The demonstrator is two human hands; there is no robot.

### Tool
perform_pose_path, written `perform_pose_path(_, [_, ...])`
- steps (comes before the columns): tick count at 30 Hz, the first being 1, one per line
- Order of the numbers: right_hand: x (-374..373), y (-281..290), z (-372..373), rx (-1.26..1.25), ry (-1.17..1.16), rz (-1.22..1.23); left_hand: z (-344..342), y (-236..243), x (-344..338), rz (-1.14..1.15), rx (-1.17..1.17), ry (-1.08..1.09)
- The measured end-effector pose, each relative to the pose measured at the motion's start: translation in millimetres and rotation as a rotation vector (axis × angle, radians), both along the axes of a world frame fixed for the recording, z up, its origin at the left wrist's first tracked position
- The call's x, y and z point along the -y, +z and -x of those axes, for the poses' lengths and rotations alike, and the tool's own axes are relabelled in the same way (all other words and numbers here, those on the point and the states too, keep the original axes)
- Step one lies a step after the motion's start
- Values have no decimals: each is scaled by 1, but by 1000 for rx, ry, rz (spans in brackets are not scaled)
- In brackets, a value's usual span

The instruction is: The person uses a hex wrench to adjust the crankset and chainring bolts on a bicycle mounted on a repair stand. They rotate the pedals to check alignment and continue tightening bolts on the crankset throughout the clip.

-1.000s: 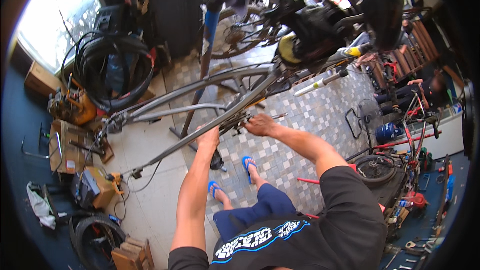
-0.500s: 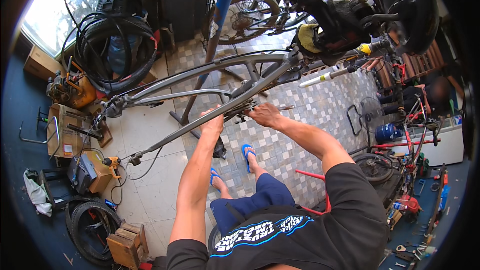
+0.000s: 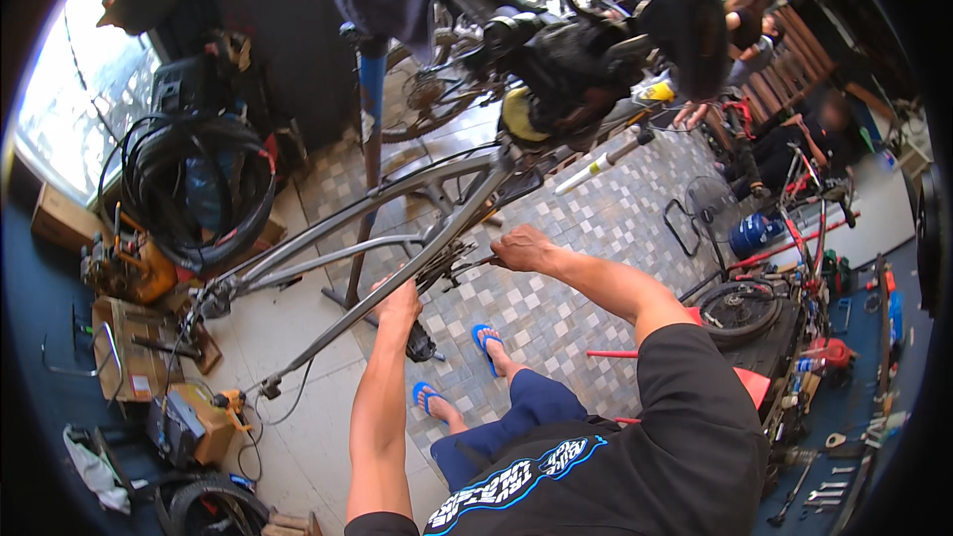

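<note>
A grey bicycle frame (image 3: 342, 323) hangs at a slant in front of me, held up on a blue repair stand (image 3: 371, 99). My left hand (image 3: 399, 304) is closed at the frame's lower tube, with some fingers hidden. Beside it are the dark chainring and crank parts (image 3: 444, 268), and a pedal (image 3: 422, 345) hangs below. My right hand (image 3: 523, 248) is closed on a thin, dark, rod-like tool (image 3: 484, 261) that points left toward the crank parts. Its exact kind is too small to make out.
Coiled black tyres (image 3: 189, 194) and cardboard boxes (image 3: 139, 347) line the left side. A white-tipped fork leg (image 3: 586, 174) juts out beyond my right hand. Another bicycle (image 3: 784, 258) and wall-hung wrenches (image 3: 829, 491) are at right. Other people (image 3: 794, 154) are at far right.
The view has shifted, moving the frame left and down in the picture. My right hand has drawn away from the crank parts, widening the gap. My left hand stays at the lower tube.
</note>
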State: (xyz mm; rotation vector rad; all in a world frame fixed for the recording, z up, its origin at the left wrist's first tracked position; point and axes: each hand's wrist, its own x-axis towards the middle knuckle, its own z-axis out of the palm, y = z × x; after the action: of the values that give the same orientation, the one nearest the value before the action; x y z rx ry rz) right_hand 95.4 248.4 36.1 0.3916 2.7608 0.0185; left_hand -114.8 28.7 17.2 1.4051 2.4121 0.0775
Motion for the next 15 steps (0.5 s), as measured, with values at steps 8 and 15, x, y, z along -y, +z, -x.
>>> perform_pose_path(8, [-17,9,-15,69,-204,-55,-5,-10,-5,-4,-31,-15])
perform_pose_path(15, [-13,1,16,152,-267,-93,3,-19,-2,-14,-98,-69])
